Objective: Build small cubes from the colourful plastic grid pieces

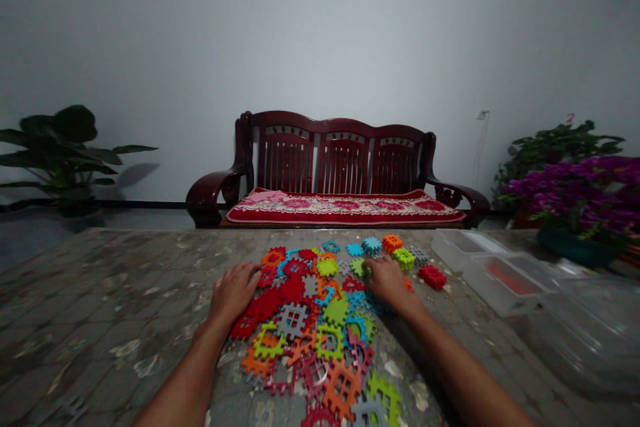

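A pile of flat, toothed plastic puzzle pieces (315, 327) in red, green, orange, blue and grey is spread over the middle of the table (100, 320). My left hand (233, 293) rests on the left edge of the pile, fingers curled down over red pieces. My right hand (387, 280) lies on the pile's right side, fingers bent over a green piece (357, 267). Whether either hand grips a piece is hidden by the knuckles. Thicker stacked pieces, one orange (392, 243), one green (403, 258) and one red (432, 276), sit just beyond my right hand.
Clear plastic boxes (500, 280) stand at the right of the table, one holding something red. A purple flowering plant (585, 200) stands at the far right. A dark wooden bench (340, 173) with a red cushion sits behind the table. A leafy plant (65, 153) stands far left.
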